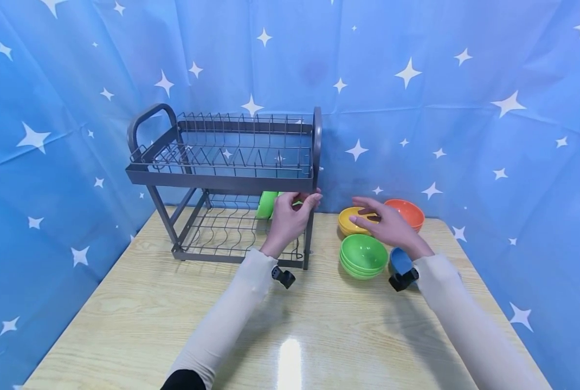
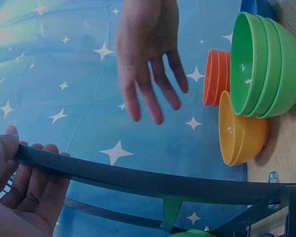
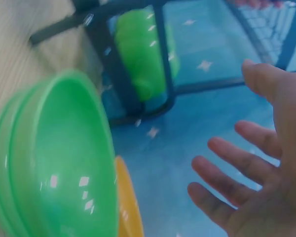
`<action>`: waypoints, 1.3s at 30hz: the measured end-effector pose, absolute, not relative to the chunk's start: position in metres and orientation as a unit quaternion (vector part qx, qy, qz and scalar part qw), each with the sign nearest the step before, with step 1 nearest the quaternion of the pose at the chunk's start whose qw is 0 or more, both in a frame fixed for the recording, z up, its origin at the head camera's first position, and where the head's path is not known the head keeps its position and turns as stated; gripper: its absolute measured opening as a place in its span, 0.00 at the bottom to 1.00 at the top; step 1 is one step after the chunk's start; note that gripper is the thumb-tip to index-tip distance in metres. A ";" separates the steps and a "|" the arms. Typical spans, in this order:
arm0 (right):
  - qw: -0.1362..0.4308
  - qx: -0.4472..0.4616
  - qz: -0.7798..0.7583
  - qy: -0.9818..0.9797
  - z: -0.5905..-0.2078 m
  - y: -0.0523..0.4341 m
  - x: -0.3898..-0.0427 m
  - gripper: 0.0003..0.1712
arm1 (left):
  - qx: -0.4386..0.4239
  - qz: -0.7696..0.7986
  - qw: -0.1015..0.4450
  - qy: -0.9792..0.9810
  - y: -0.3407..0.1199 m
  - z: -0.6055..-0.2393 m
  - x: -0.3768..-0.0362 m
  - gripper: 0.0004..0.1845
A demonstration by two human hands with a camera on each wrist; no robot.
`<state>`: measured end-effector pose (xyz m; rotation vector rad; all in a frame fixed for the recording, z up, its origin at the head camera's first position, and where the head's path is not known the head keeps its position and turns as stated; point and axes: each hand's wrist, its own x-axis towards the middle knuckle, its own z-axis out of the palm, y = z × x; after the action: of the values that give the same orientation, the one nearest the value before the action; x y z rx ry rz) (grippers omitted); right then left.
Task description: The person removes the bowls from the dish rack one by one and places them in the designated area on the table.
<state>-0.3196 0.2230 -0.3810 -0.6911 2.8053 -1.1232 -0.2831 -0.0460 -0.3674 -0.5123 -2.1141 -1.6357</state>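
Observation:
A dark two-tier dish rack (image 1: 219,184) stands at the back of the table. My left hand (image 1: 290,216) holds its right-hand upright, with the thumb and fingers around the bar (image 2: 113,175) in the left wrist view. Green bowls (image 3: 138,49) sit on the lower tier, partly hidden by the hand and frame. My right hand (image 1: 390,225) hovers over the bowls with its fingers spread and nothing in it. Below it are a stack of green bowls (image 1: 364,253), yellow bowls (image 1: 348,221), orange bowls (image 1: 406,212) and blue bowls (image 1: 400,261), the blue partly covered by the wrist.
The upper tier (image 1: 221,157) has wire slots and a raised handle (image 1: 148,116) at its left. A light wooden table (image 1: 173,319) lies under everything. Behind it hangs a blue curtain (image 1: 290,65) with white stars, close to the rack and bowls.

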 end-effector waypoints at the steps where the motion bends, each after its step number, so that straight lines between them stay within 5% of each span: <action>1: 0.020 -0.224 -0.376 0.899 -0.379 0.221 -0.317 0.40 | -0.185 -0.587 0.209 -0.760 -0.046 -0.367 -0.283 0.17; 26: 0.013 -0.266 -0.540 0.799 -0.346 0.139 -0.271 0.37 | -0.190 -0.539 0.171 -0.802 -0.080 -0.364 -0.293 0.17; 34: -0.016 -0.241 -0.542 0.805 -0.340 0.122 -0.272 0.38 | -0.122 -0.514 0.206 -0.824 -0.119 -0.370 -0.315 0.23; 39: -0.051 -0.232 -0.552 0.800 -0.341 0.113 -0.277 0.33 | -0.059 -0.505 0.175 -0.843 -0.134 -0.381 -0.325 0.25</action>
<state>-0.2775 0.1129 -0.3415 -0.7522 2.5966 -1.7912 -0.3245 -0.1342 -0.3808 -0.1675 -2.3886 -1.4324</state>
